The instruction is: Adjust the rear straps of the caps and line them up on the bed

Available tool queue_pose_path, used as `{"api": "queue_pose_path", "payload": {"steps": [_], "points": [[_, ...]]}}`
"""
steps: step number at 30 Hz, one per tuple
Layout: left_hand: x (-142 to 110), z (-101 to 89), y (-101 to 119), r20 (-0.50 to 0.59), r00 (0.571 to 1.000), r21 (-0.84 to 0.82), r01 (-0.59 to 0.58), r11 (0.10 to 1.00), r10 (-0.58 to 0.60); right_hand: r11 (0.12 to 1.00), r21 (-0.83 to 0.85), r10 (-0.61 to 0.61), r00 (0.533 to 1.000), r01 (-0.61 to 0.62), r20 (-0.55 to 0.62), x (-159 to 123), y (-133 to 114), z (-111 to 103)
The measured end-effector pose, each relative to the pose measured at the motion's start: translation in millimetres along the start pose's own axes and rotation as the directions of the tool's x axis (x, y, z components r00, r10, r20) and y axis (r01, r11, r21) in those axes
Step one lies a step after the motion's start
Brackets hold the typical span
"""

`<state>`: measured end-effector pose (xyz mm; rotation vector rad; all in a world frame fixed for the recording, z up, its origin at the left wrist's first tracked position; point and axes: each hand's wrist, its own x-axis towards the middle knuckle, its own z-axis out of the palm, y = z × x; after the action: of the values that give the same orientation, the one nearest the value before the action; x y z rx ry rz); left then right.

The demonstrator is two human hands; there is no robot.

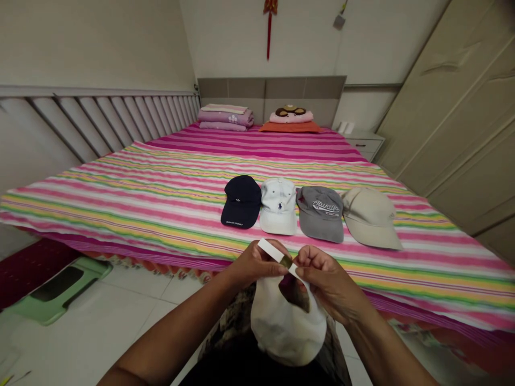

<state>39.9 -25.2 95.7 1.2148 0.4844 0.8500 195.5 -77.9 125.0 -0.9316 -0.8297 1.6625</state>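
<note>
Head view, nearest first: my left hand (pixel 254 264) and right hand (pixel 324 277) hold up a white cap (pixel 288 336) by its narrow white strap (pixel 270 249). The strap's long axis slants across between my hands, high at my left and low at my right, with a small brass buckle (pixel 286 261) between my fingertips. My left fingers (pixel 272 266) press together around the strap, its free end poking out above them. My right fingers (pixel 308 261) pinch its lower part, just beside the buckle. Beyond, on the striped bedsheet (pixel 120 214), lie a navy cap (pixel 241 201), another white cap (pixel 278 206), a grey cap (pixel 321 213) and a beige cap (pixel 370 217), side by side.
</note>
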Motion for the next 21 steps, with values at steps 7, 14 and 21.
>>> {"api": "queue_pose_path", "payload": {"steps": [7,14,21], "points": [[1,-12.5,16,0.123,0.985,-0.040,0.128,0.991,-0.122,0.997,-0.071,-0.010,1.000,0.010,-0.006,2,0,-2],[13,-18.4,29,0.161,0.925,0.042,0.341,0.939,-0.343,0.994,-0.108,-0.021,1.000,0.021,0.005,6,-1,-2],[15,-16.3,30,0.163,0.905,-0.048,0.404,0.914,-0.392,0.990,-0.133,-0.036,0.999,0.036,0.002,7,-2,0]]}}
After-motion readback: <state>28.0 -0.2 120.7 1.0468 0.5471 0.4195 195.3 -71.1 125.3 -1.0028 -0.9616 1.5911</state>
